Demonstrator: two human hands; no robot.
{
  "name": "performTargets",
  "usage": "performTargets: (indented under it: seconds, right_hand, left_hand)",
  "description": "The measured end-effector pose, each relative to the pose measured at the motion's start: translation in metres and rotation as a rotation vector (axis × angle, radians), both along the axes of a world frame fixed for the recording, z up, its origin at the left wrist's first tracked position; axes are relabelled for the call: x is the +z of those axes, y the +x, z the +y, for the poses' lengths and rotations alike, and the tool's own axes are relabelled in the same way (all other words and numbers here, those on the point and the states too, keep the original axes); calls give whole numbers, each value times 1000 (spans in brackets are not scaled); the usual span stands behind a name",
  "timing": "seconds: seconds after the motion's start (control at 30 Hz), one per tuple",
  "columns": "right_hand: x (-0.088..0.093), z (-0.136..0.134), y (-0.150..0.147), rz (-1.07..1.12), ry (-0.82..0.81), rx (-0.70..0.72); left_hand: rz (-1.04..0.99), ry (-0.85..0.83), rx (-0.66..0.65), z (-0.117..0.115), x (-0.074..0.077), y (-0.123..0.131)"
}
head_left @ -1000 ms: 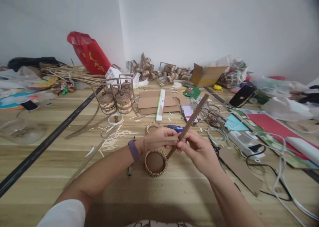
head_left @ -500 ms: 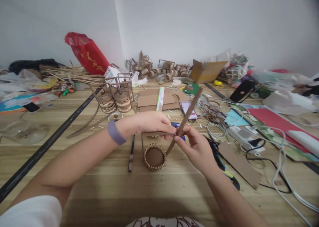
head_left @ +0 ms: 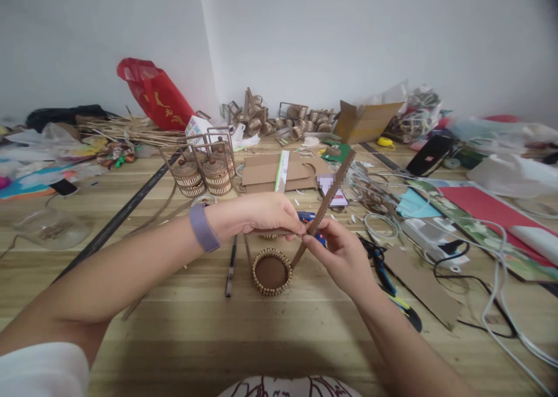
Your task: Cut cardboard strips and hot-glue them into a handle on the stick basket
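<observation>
My left hand (head_left: 265, 214) and my right hand (head_left: 337, 251) both pinch a long brown cardboard strip (head_left: 333, 188). The strip is bent at my fingertips: one leg rises up to the right, another runs left under my left hand and drops beside a small round basket (head_left: 271, 271). The basket has a brown cardboard floor and a rim of short bamboo sticks, and lies on the wooden table (head_left: 209, 327) just below my hands. A purple band (head_left: 203, 227) is on my left wrist.
A dark pen (head_left: 230, 266) lies left of the basket. Finished little cages (head_left: 204, 170) stand behind, with cardboard sheets (head_left: 274, 173), a phone (head_left: 332, 190) and a blue tool. Scissors (head_left: 383, 275), cables (head_left: 488, 281) and coloured paper fill the right. A red bag (head_left: 154, 97) stands by the wall.
My left forearm has lifted and swung up over the table, so the hand now grips the strip from above. The strip's bend has tightened at my fingertips. The basket has stayed put.
</observation>
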State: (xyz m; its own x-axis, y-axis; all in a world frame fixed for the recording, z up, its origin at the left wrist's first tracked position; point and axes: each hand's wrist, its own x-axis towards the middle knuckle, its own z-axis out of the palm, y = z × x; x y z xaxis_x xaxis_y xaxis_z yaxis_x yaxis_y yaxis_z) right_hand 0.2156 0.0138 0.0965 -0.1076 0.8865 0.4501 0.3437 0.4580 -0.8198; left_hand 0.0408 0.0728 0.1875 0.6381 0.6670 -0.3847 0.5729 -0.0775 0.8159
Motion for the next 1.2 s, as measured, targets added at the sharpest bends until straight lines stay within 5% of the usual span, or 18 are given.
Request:
performTargets:
  seconds: [0.53, 0.77, 0.97, 1.1, 1.2]
  right_hand:
    - [1, -2, -2, 170, -69, 57]
    - [-3, -4, 0, 93, -40, -61]
    - [-10, -3, 1, 79, -49, -69]
    - [-10, -7, 3, 32, 51, -131]
    - [0, -18, 1, -66, 288, -274]
  left_hand:
    - [-155, -152, 11, 7, -12, -1]
    - [-167, -191, 50, 3, -10, 1]
    - [-95, -32, -10, 4, -5, 0]
    - [-63, -16, -111, 4, 3, -7]
    - [-50, -23, -154, 3, 10, -10]
